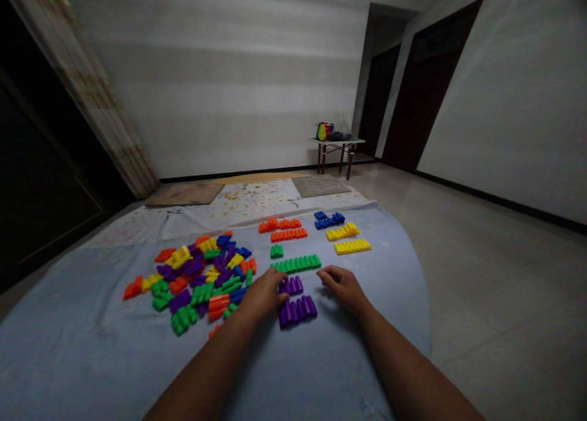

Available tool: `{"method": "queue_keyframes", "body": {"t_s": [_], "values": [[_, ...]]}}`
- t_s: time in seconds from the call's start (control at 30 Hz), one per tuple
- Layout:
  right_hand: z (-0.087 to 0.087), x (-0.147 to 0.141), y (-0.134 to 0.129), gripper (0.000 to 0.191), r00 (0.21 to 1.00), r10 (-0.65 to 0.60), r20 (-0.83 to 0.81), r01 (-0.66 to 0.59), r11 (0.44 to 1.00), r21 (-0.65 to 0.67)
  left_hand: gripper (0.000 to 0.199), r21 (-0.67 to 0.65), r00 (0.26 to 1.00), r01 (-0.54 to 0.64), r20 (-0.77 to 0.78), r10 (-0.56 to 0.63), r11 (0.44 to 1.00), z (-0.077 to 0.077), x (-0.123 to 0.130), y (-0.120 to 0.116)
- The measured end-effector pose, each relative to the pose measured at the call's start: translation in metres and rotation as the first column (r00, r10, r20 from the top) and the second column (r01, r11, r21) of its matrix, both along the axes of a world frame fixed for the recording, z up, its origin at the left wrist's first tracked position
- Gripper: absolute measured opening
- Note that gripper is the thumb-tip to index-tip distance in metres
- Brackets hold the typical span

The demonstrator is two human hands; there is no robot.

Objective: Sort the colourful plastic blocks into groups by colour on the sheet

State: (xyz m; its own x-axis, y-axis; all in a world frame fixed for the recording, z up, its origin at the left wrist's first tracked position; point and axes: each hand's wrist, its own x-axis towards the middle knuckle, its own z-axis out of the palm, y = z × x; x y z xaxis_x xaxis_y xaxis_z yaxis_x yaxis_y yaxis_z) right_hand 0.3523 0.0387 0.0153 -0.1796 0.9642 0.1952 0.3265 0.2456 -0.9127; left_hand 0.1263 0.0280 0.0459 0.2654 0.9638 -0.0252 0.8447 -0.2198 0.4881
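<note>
Blue cloth (114,360) below — left hand (262,294) partly hides purple blocks (299,311), right hand (345,288) curls — either's grip unclear.

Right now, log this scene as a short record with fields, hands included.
Left hand: fingers at the left end of the purple pieces; grip unclear
Right hand: just right of the purple pieces; no piece visible in its fingers
Grouped by colour: purple, plus green pieces, orange pieces, yellow pieces, blue pieces
Mixed pile: left of those groups
Surface: pale blue cloth
Background: small table, white wall
</note>
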Motion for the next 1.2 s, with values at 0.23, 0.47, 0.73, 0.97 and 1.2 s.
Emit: {"method": "queue_keyframes", "body": {"t_s": [0.23, 0.47, 0.73, 0.97, 1.2], "values": [[0.000, 0.002, -0.002, 0.040, 1.000, -0.003, 0.006, 0.003, 1.000, -0.022, 0.036, 0.103, 0.989, -0.135, 0.082, 0.126, 0.986, 0.025, -0.028, -0.024], [0.001, 0.002, -0.002, 0.039, 0.999, -0.017, 0.033, 0.018, 1.000, -0.012, 0.036, 0.187, 0.960, -0.264, -0.042, 0.276, 0.946, 0.024, -0.106, -0.049], [-0.001, 0.002, -0.001, 0.040, 0.999, -0.024, 0.021, 0.025, 0.999, -0.025, 0.033, 0.074, 0.961, -0.163, -0.214, 0.176, 0.984, 0.025, -0.125, -0.065], [-0.005, 0.001, 0.001, 0.040, 1.000, -0.024, 0.014, 0.025, 1.000, -0.010, 0.048, 0.143, 0.920, -0.296, -0.222, 0.322, 0.944, 0.039, -0.103, -0.066], [-0.005, 0.000, 0.002, 0.041, 1.000, -0.029, -0.010, 0.029, 0.999, -0.024, 0.047, 0.115, 0.946, -0.237, -0.198, 0.256, 0.965, 0.035, -0.047, -0.063]]}}
